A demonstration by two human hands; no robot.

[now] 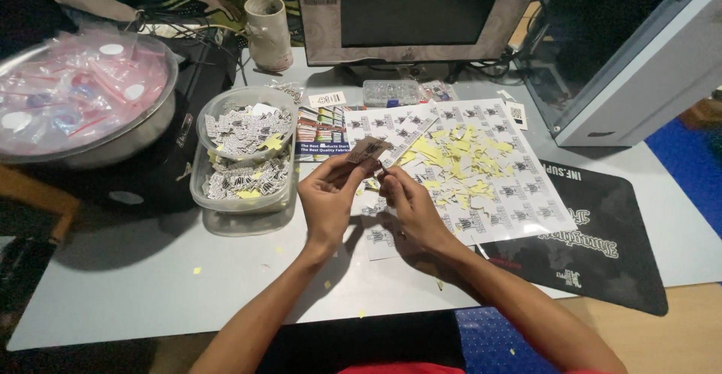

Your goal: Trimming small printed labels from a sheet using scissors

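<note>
While both hands work above the sticker sheet (481, 163), scraps pile up.
Left hand (327, 197) pinches a small sticker (368, 148); right hand (410, 205) fingers grasp its edge.

Small sticker (368, 148) between my fingers was thin paper, slightly glossy. Sticker sheet (519, 193) under my hands: smooth paper with yellow paper scraps (451, 156) on it. Tubs (242, 165) were clear plastic. Bowl (135, 137) looked like dull metal. Mat (609, 246) was matt black. Desk (150, 269) was smooth, matt grey.
</note>
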